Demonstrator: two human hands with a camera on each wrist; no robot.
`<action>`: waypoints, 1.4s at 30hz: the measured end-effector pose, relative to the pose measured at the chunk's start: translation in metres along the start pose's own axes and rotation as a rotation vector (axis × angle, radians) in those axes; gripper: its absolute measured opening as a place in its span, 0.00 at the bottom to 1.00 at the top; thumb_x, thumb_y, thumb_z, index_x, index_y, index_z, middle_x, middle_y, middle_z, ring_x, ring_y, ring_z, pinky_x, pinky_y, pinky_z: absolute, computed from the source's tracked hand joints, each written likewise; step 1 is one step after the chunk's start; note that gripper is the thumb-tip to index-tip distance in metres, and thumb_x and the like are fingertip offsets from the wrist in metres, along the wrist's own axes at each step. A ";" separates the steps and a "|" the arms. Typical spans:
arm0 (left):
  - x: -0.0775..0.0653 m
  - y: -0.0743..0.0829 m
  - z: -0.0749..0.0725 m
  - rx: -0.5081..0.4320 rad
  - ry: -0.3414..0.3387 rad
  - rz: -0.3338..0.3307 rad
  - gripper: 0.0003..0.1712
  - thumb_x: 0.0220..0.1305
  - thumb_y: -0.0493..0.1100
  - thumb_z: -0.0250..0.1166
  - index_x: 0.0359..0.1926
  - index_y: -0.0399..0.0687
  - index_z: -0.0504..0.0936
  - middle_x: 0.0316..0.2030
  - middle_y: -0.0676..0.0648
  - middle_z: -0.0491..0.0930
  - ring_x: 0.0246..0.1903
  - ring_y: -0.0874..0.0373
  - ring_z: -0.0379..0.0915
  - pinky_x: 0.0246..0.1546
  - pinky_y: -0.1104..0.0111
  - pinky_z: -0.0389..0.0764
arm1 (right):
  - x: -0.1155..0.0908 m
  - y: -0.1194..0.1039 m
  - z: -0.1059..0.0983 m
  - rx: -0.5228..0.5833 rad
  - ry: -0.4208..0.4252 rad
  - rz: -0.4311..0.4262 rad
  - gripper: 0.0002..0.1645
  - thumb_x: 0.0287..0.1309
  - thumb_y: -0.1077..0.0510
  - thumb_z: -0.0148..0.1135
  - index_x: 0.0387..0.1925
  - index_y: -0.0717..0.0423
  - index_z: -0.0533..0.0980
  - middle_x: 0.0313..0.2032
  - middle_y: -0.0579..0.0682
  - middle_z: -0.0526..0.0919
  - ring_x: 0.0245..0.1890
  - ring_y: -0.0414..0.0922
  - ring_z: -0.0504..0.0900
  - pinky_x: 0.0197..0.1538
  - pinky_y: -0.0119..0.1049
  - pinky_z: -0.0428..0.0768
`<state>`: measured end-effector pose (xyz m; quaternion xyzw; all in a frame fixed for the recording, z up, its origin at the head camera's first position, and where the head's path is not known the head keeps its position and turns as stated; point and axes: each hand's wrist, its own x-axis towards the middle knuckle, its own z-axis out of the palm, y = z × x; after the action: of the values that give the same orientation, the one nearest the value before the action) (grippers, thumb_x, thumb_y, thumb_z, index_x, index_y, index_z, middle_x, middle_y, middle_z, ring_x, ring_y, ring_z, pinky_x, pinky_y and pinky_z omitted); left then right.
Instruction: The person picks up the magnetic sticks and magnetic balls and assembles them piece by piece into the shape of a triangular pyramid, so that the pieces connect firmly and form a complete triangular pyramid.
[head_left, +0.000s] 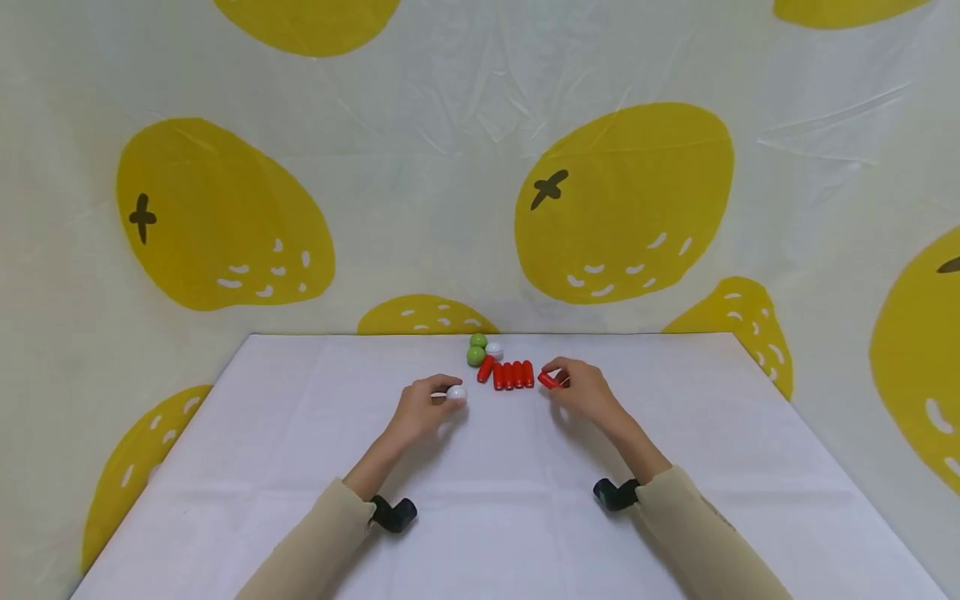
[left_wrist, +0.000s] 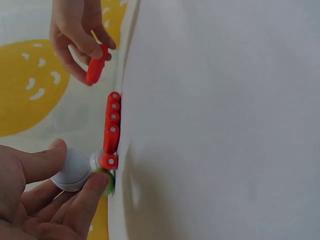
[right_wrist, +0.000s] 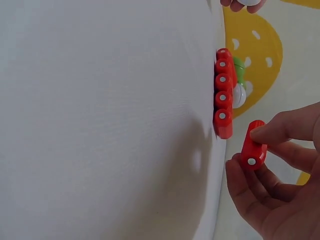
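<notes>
My left hand [head_left: 422, 411] pinches a white ball [left_wrist: 72, 171] between thumb and fingers, held a little above the table. In my right hand [head_left: 588, 392] is a short red cylinder [right_wrist: 254, 145] with a pale dot on its end, gripped by thumb and fingertips. Between the hands, several matching red cylinders [head_left: 513, 375] lie side by side in a row. One more red cylinder [head_left: 486, 368] lies tilted at the row's left end. Behind it sit two green balls [head_left: 476, 356] and another white ball [head_left: 494, 351].
A white cloth covers the table [head_left: 480, 517], whose far edge runs just behind the balls. Beyond it hangs a pale curtain [head_left: 435, 167] printed with big yellow fruit. Dark wrist cameras [head_left: 393, 515] sit at both sleeve cuffs.
</notes>
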<state>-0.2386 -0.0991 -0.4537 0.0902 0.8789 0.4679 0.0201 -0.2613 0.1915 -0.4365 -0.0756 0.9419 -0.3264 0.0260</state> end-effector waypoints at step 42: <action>-0.066 -0.006 0.011 -0.290 -0.217 -0.028 0.23 0.64 0.45 0.74 0.59 0.45 0.84 0.55 0.44 0.87 0.50 0.54 0.82 0.52 0.70 0.81 | -0.070 -0.031 0.013 0.080 -0.281 -0.315 0.20 0.61 0.70 0.66 0.53 0.54 0.81 0.44 0.46 0.87 0.45 0.42 0.83 0.49 0.35 0.85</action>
<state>-0.1735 -0.1044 -0.4679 0.1239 0.7961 0.5770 0.1340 -0.1872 0.1701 -0.4274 -0.2655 0.8917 -0.3500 0.1089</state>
